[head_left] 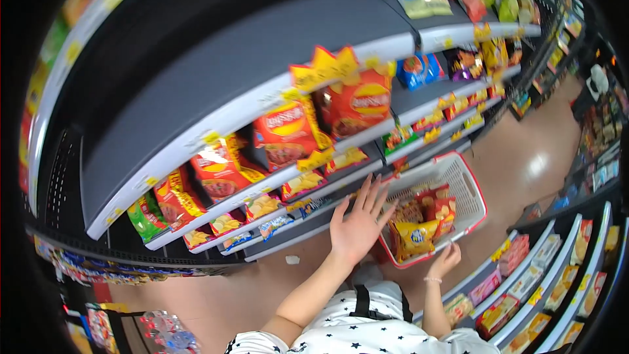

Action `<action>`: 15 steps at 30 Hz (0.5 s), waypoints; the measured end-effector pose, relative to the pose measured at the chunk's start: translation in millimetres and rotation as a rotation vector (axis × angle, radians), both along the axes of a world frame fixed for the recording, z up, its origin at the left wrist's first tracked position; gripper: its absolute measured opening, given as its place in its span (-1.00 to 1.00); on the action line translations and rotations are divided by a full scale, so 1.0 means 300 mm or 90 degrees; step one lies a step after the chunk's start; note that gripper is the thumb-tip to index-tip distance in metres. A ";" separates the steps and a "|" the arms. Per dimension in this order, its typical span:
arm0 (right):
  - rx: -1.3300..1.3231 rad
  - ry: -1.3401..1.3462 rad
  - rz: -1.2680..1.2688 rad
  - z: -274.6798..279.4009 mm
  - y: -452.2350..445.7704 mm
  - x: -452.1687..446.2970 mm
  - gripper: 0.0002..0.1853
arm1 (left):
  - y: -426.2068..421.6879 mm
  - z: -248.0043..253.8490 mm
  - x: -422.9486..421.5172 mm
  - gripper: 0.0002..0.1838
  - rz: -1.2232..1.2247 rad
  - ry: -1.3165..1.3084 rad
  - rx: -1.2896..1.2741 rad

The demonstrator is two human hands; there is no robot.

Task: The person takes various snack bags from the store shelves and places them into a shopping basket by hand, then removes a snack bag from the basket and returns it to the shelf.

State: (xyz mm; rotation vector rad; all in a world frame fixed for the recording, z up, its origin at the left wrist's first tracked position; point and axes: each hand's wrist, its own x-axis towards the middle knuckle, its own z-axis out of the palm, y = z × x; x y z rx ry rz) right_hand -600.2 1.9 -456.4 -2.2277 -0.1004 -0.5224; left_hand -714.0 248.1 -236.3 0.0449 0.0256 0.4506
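My left hand [357,221] is raised with its fingers spread, holding nothing. It is in front of the lower snack shelves, beside the left side of a white shopping basket [470,191] with a red rim. My right hand [447,259] has curled fingers at the near right edge of that basket and appears closed on its rim. Inside the basket lie a yellow snack bag [414,238] and a red snack bag [443,210], with another bag partly covered behind them. Large red chip bags [288,130] stand on the shelf ahead of my left hand.
Long dark shelves [196,78] with white price rails curve across the left and top. Smaller chip bags [263,207] fill the lower tier. At the lower right, a shelf [524,288] holds boxed goods. A tiled floor [531,151] runs between them. Bottled drinks [171,331] stand lower left.
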 end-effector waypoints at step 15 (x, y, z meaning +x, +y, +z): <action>-0.198 0.156 0.498 -0.014 0.009 0.092 -0.55 | -0.374 -0.718 0.117 -0.28 -0.383 0.793 1.342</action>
